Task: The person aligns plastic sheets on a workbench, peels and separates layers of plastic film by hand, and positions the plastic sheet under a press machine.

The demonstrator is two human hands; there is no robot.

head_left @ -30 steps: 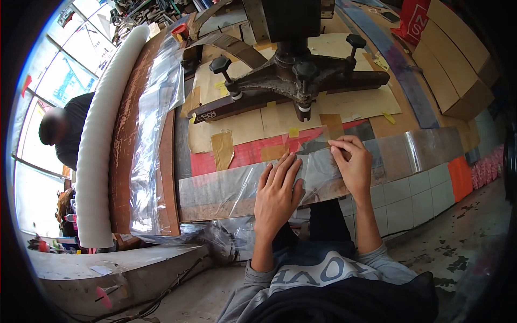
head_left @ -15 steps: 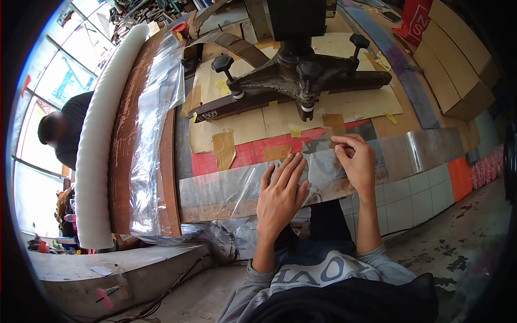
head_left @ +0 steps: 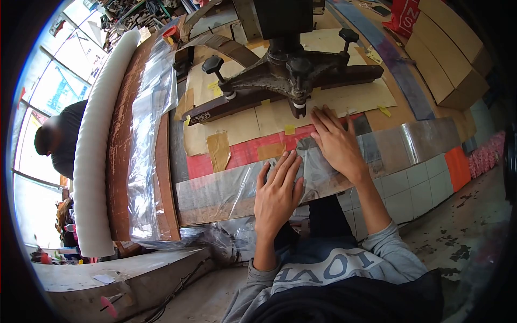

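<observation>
My left hand [head_left: 277, 188] lies flat with its fingers stretched on the clear plastic sheet [head_left: 215, 191] along the table's front edge. Farther forward, my right hand [head_left: 338, 141] reaches over the red strip [head_left: 245, 149], fingers extended and close to the pale board [head_left: 258, 118]; whether they press on it I cannot tell. Brown tape pieces [head_left: 218, 152] join the board and the red strip. Above the board stands a dark metal press head [head_left: 291, 75] with black knobs, its long bar across the board. Part of the red strip is hidden under my right hand.
A white foam roll [head_left: 94, 161] runs along the left side beside wrinkled clear film [head_left: 145, 183]. Cardboard boxes [head_left: 444, 59] and a red bag [head_left: 404, 19] stand at the right. A person [head_left: 70, 137] in dark clothing is beyond the roll.
My right hand has moved forward from the plastic sheet to the board, and its curled fingers have straightened. My left hand stays on the sheet. The view has shifted slightly.
</observation>
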